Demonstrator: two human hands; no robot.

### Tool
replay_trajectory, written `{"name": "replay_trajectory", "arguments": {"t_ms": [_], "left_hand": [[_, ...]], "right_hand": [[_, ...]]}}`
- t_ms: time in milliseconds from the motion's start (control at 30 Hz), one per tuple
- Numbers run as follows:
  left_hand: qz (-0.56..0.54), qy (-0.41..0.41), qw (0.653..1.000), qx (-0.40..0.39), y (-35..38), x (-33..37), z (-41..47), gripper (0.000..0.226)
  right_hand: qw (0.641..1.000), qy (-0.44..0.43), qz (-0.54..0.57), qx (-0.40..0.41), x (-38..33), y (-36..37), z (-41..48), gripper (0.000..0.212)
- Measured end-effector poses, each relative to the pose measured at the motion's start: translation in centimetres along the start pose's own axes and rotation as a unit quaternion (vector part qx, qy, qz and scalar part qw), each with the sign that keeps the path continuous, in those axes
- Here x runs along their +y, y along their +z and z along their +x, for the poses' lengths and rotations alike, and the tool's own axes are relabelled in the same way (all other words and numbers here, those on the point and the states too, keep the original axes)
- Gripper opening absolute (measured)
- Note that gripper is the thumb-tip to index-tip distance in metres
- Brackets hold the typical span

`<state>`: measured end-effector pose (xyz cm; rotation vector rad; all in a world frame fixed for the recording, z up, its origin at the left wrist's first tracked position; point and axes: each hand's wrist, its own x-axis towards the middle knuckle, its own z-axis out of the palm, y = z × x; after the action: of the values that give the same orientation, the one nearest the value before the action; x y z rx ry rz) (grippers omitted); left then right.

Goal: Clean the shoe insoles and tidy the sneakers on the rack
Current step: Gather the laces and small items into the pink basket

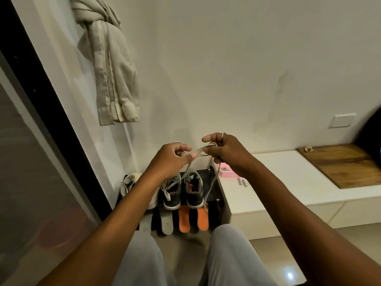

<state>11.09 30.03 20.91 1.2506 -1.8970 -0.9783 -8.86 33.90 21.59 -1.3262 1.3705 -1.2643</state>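
Note:
A grey shoelace [201, 151] is stretched between my hands above the shoe rack. My left hand [171, 156] pinches one part of it, and my right hand [224, 150] holds it wound around the fingers; loose ends hang down toward the shoes. Below stand two dark grey sneakers [194, 190] side by side on the black rack [214, 182], with a pale sneaker [129, 182] further left. Two orange insoles [184, 220] and two grey insoles [167, 222] lie in front of the sneakers.
A low white bench [288, 182] runs to the right, carrying a pink tray [226, 172], two small batteries [242, 182] and a wooden board [346, 164]. A knotted beige curtain [111, 65] hangs top left beside a dark-framed glass door [41, 120]. My grey-trousered knees are at the bottom.

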Motion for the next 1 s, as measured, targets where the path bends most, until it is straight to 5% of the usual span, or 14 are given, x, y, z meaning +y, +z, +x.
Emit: {"name": "replay_trajectory", "arguments": {"t_ms": [367,500,833,1000], "left_hand": [[0.057,-0.002,0.997,-0.047,-1.6,-1.0,-1.7,0.020],[0.027,-0.001,0.994,-0.103,-1.7,-0.9,-2.0,0.040],[-0.057,0.041,0.997,-0.045,0.5,-0.1,-2.5,0.013],[-0.047,0.011,0.999,0.008,-0.1,-0.3,-2.1,0.025]], "right_hand": [[0.999,-0.011,0.039,0.003,-1.0,0.8,-0.2,0.034],[0.999,-0.021,0.027,0.000,-1.2,1.0,-0.3,0.025],[0.996,-0.048,-0.017,-0.076,-1.8,1.8,-1.2,0.014],[0.993,-0.063,-0.092,-0.046,-1.5,1.8,-1.0,0.011]]}}
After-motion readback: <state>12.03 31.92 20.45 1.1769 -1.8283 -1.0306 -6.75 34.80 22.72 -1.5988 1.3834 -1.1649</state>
